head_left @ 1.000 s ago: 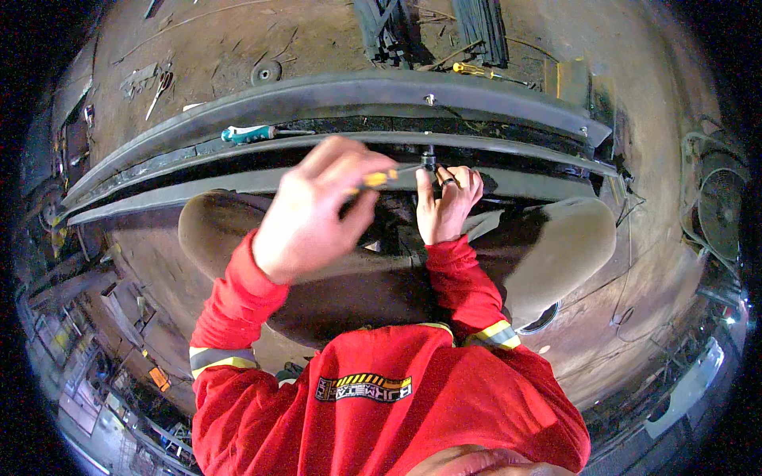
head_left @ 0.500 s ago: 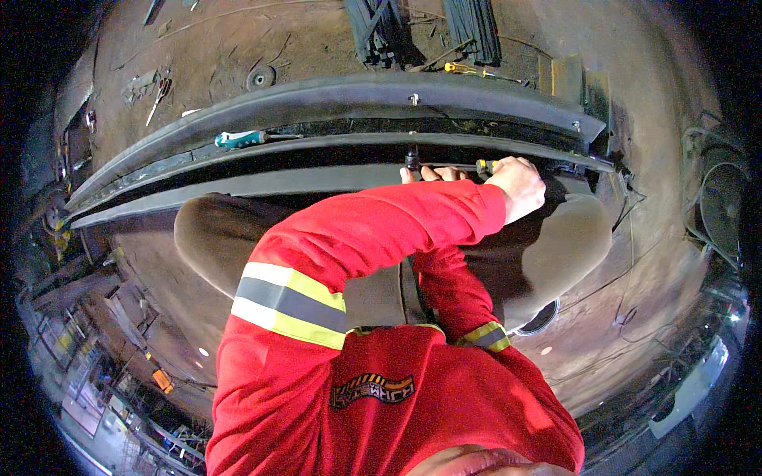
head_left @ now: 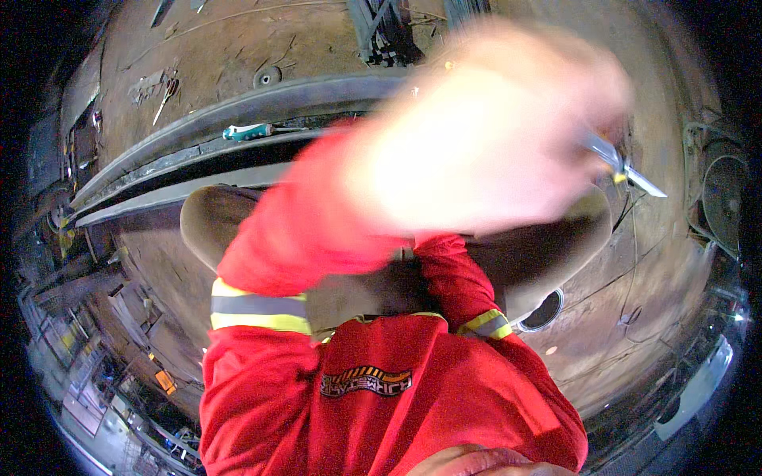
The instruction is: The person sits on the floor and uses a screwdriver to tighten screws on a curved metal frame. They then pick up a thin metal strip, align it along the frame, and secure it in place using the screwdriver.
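Observation:
My left hand (head_left: 492,135) is raised close up, large and smeared by motion, with its arm reaching across to the right. Its fingers are closed on a utility knife (head_left: 644,182), whose pale blade points down to the right past a small yellow part. Behind that hand lie long curved dark grey strips (head_left: 198,109), whose middle and right end are covered. My right arm (head_left: 449,266) runs up beneath the left one; the right hand itself is hidden. A teal-handled screwdriver (head_left: 248,132) rests on the strips at left.
Beyond the strips, scissors (head_left: 166,101) and a small round wheel (head_left: 267,76) lie on the brown floor. A bundle of dark bars (head_left: 382,36) is at the far side. A round dark-centred item (head_left: 543,311) stands by my right knee. An orange object (head_left: 164,381) lies at lower left.
My left hand has lifted from the strips toward me with the utility knife, now hiding the right end of the strips. The right hand's fingers, visible before, are now covered.

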Available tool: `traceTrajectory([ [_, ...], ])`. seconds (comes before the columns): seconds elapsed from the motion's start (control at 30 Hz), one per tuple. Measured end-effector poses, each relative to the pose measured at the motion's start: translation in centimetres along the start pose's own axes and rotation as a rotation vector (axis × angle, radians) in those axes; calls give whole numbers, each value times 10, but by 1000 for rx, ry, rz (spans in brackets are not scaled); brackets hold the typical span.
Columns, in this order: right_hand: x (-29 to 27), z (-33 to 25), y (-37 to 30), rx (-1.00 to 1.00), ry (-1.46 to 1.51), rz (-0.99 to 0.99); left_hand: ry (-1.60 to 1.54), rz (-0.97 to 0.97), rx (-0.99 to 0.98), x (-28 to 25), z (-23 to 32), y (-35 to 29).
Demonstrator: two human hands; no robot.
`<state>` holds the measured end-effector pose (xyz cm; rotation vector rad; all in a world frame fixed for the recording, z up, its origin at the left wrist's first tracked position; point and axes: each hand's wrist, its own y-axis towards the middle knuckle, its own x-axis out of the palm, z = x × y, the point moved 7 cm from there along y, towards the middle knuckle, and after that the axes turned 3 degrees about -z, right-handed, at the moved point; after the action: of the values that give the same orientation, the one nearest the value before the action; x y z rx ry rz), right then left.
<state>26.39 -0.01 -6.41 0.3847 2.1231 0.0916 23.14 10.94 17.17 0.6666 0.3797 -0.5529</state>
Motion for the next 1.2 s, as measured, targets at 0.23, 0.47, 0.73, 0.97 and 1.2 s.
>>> traceTrajectory([
  [0.23,-4,-12,-2,-49,134,126,130,-364,-603,-81,-95,-198],
  [0.47,-1,-9,-2,-42,63,77,327,-468,-699,-39,-133,-245],
  [0.73,-1,-8,0,-52,72,76,378,-507,-636,-29,-135,-244],
  [0.97,-7,-18,5,-54,55,54,273,-485,-564,-35,-130,-225],
  [1.2,-4,-16,3,-46,65,-33,10,-191,-394,-54,-59,-160],
])
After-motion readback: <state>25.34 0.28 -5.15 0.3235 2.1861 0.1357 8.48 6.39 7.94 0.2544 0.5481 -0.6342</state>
